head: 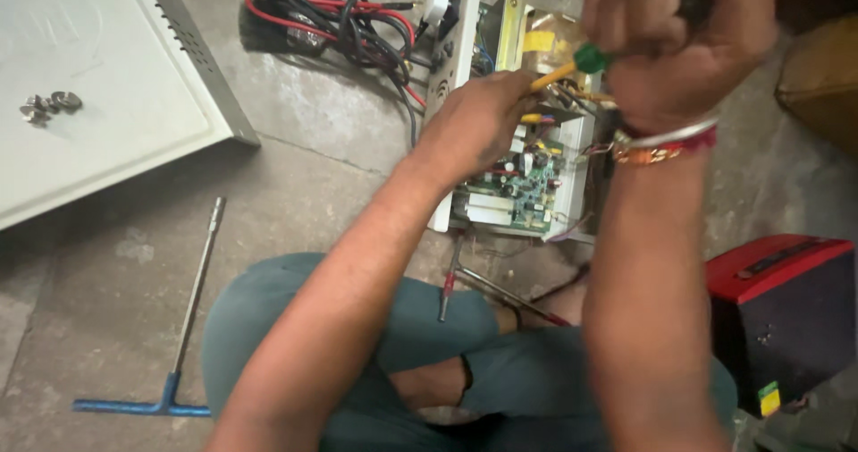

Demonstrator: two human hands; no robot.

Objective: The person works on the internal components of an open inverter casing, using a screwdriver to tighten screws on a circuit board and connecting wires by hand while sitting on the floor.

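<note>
Head view: right hand [679, 41] closed in fist round screwdriver [572, 66], green collar, yellow shaft, tip down twd open electronics unit [523, 161]. Left hand [474, 121] just left of it, fingers curled, resting on shaft and unit. Cables [335, 14] beyond left hand. T-handle wrench [188, 313] on floor, well left of arms.

Yellow tape label [539, 41] on the metal part at the top of the open chassis, roughly rectangular. Small yellow-green sticker [769, 399] at the lower front corner of the red-topped black box [786, 318], right side. Brown carton [820, 81] at right edge, partly cut off. No screens.
</note>
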